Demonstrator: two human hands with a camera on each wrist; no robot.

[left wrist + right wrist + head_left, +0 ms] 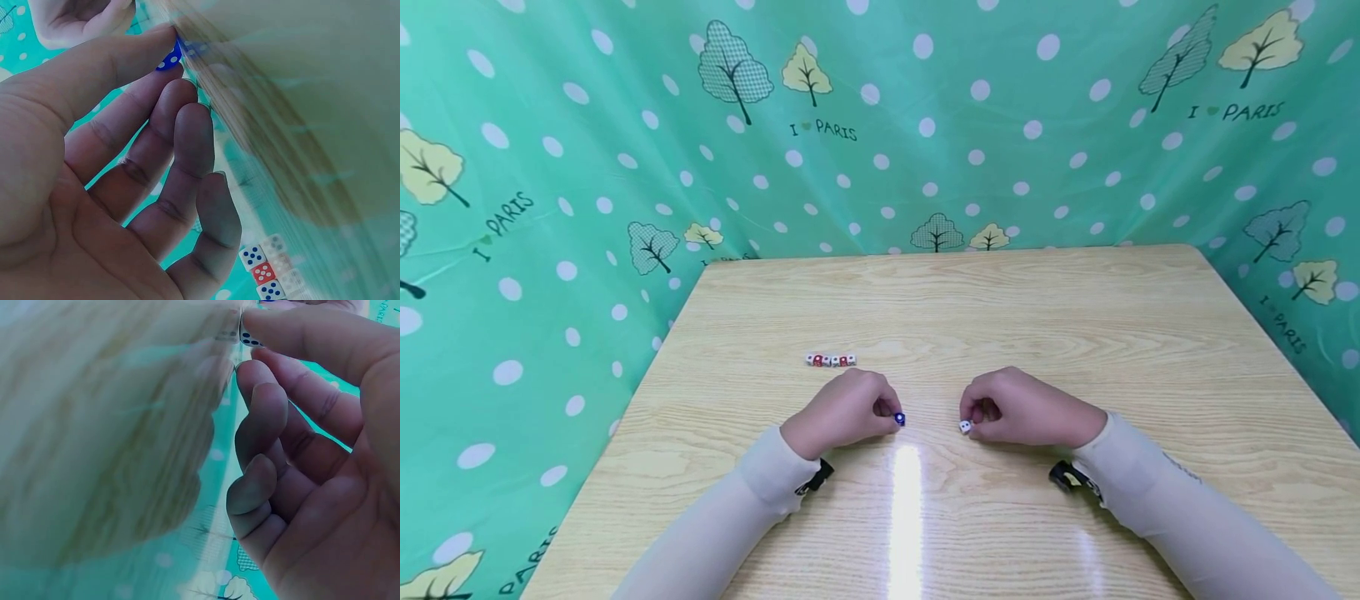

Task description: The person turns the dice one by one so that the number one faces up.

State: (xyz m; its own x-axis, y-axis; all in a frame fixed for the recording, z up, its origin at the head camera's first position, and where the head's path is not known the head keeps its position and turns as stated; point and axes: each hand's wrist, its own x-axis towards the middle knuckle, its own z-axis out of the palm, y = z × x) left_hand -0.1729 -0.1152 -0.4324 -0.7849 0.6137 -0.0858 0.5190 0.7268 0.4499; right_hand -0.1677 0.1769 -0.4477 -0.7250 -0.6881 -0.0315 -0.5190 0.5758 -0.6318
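Between thumb and forefinger my left hand pinches a blue die with white pips, down at the tabletop. In the left wrist view that blue die shows between the fingertips. Across a gap to the right, my right hand pinches a white die with dark pips, also low at the table. The right wrist view shows part of this white die under the thumb. Behind the left hand lies a row of white and red dice, set side by side.
The wooden table reaches back to a green patterned cloth that hangs behind it and at both sides. A bright light reflection runs along the tabletop in front of the hands. Dark bands sit at the wrists.
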